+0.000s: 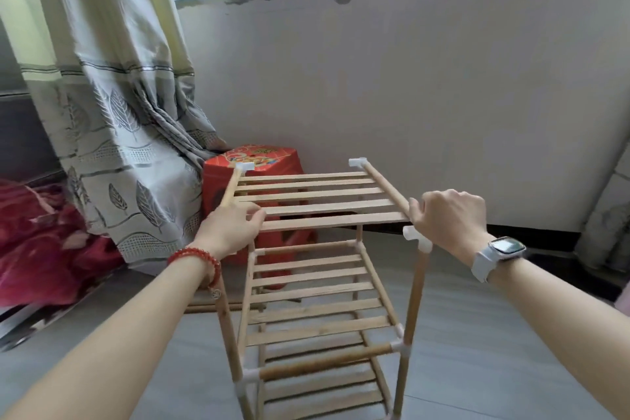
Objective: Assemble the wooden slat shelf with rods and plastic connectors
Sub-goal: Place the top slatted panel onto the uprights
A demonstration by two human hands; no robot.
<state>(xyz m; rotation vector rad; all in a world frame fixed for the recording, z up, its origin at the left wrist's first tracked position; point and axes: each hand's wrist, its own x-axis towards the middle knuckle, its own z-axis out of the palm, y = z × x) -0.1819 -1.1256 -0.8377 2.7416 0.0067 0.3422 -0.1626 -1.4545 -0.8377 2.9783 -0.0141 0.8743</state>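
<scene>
From the head camera, both hands hold the top slat panel [317, 198] above the half-built shelf frame [320, 310], which stands on the grey floor [477, 351] in front of a red box [259, 164] and a curtain [112, 133]. The left hand [231, 227] has its fingers curled over the near left corner of the panel, gripping the side rod and the nearest slat; the right hand [450, 215] is curled round the right side rod [388, 187] near its front end. The panel hangs tilted, its far end carrying two white connectors [358, 162] and looking higher than the near end, and I judge it is not yet seated on the posts. The near right post [414, 297] wears a white connector [417, 239] just beside and below the right hand, apart from the rod. The main risk, as I see it, is misalignment: if the rod end goes in at this angle, it could jam or lever the connector off its post. Pressing down unevenly could rack the light frame sideways, pop a lower joint loose, or tip the whole thing toward the box. The left post top is hidden behind the left wrist, so whether it carries a connector I cannot tell; a missing one would leave that corner unsupported.
</scene>
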